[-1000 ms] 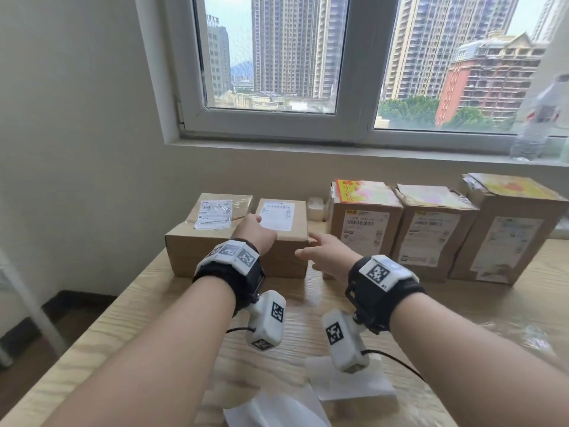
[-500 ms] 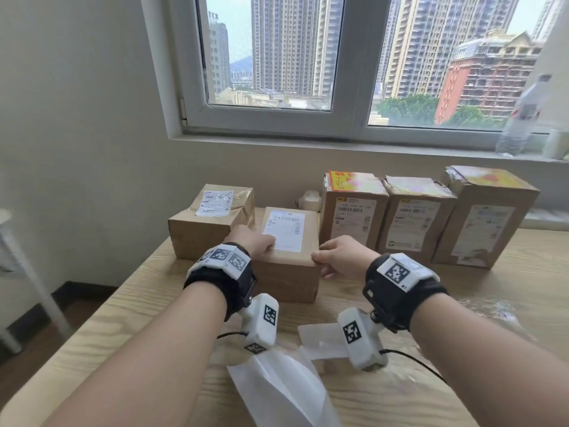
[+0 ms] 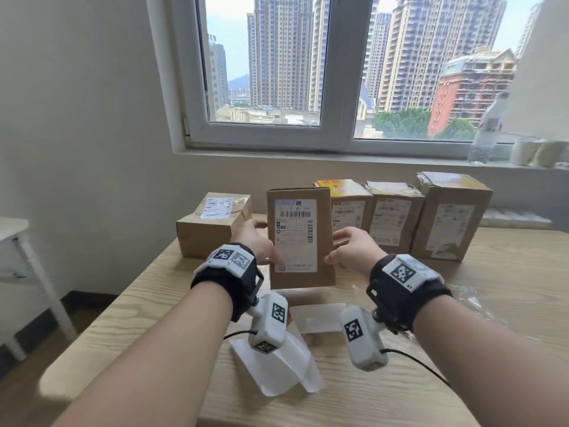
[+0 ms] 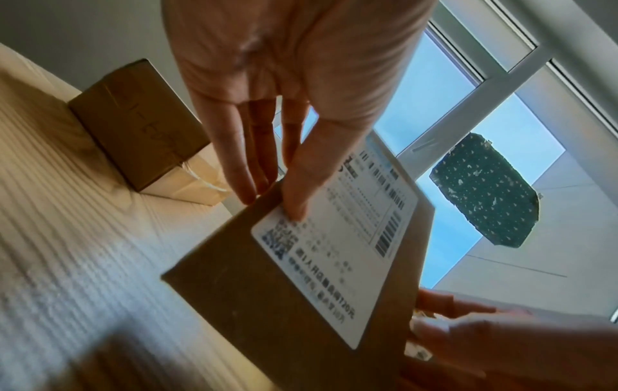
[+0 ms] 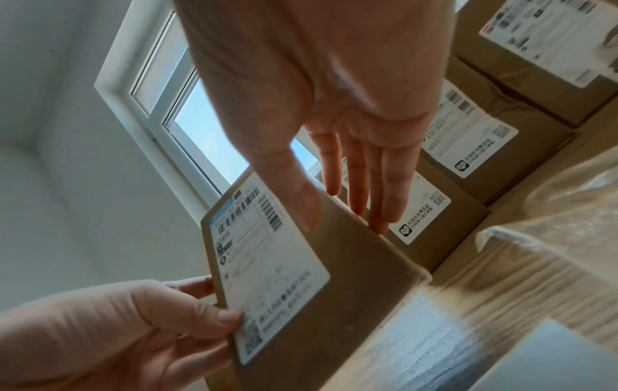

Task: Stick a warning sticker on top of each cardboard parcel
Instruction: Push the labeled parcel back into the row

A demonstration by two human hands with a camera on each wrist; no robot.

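Observation:
Both hands hold one brown cardboard parcel (image 3: 300, 238) standing on end on the wooden table (image 3: 492, 303), its white shipping label facing me. My left hand (image 3: 263, 241) grips its left edge, thumb on the label and fingers behind, as the left wrist view shows around the parcel (image 4: 301, 291) and the hand (image 4: 274, 201). My right hand (image 3: 348, 245) grips the right edge the same way, thumb on the front of the parcel (image 5: 334, 277), fingers (image 5: 381, 211) along the side. Three taller parcels (image 3: 395, 217) behind carry bright stickers (image 3: 335, 184) on top.
A flat parcel (image 3: 209, 229) lies at the back left. White backing sheets (image 3: 277, 365) lie near the table's front edge, and clear plastic film (image 3: 474, 297) lies at the right. A water bottle (image 3: 488, 131) stands on the windowsill. A white stand (image 3: 18, 241) is beside the table's left side.
The parcel lay flat at the back; both hands drew it toward me and tipped it up onto its end, so its label now faces me.

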